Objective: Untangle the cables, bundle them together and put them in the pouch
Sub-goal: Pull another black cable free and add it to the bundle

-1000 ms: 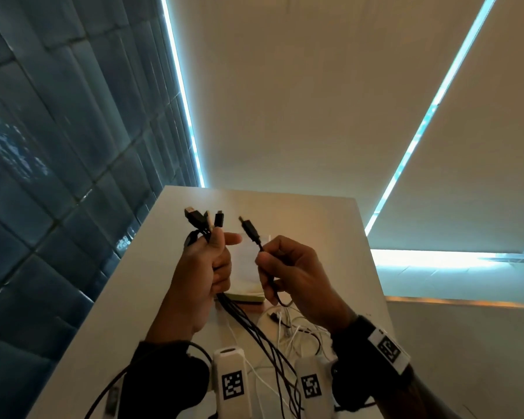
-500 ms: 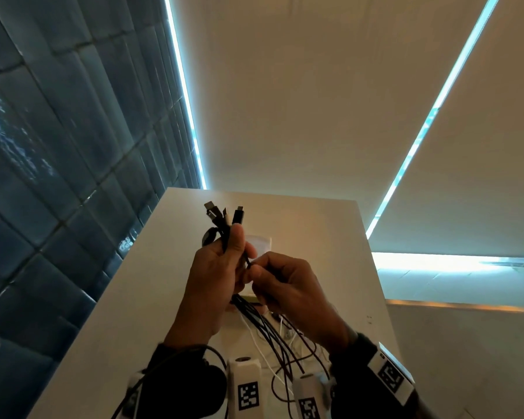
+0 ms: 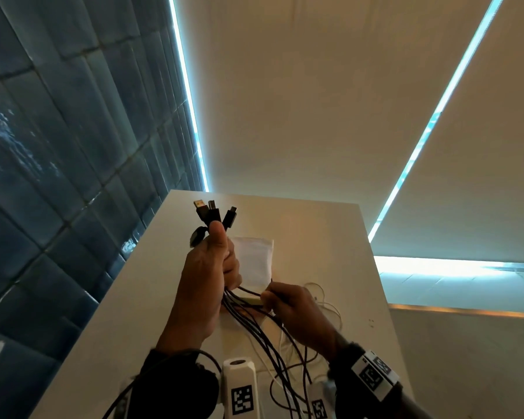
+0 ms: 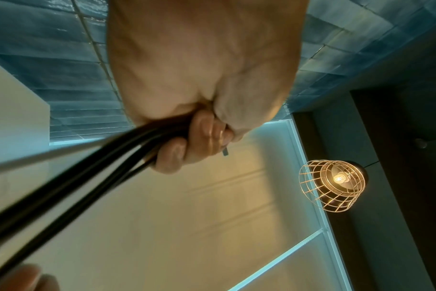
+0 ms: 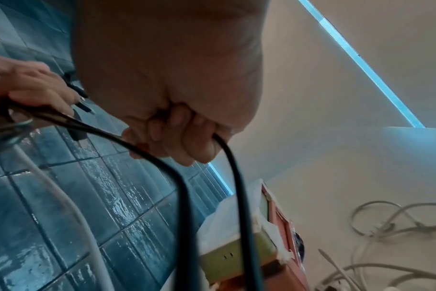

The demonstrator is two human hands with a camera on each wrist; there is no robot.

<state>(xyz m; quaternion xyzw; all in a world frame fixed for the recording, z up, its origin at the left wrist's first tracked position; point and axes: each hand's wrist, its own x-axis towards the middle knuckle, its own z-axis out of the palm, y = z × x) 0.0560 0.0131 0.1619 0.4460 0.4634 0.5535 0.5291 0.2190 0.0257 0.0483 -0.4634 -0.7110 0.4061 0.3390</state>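
My left hand (image 3: 208, 276) is raised above the white table (image 3: 321, 237) and grips a bunch of black cables (image 3: 254, 331), thumb up. Their plugs (image 3: 214, 213) stick out above the fist. In the left wrist view the fingers (image 4: 187, 149) curl round the black cables (image 4: 87, 177). My right hand (image 3: 288, 303), lower and to the right, pinches one black cable (image 5: 234, 177) that runs from the left fist. A white pouch (image 3: 254, 258) lies flat on the table behind both hands. White cables (image 3: 324, 300) lie loose to the right.
A pink and green box (image 5: 264, 236) sits on the table under the hands, next to the pouch. Blue tiled wall (image 3: 58, 146) runs along the table's left edge. A caged lamp (image 4: 334, 185) hangs overhead. The table's right edge (image 3: 378, 282) drops off.
The right hand brought its black plug to the left fist, which took it in with the others. The right hand then slid down and right along the cable. The left hand rose slightly.
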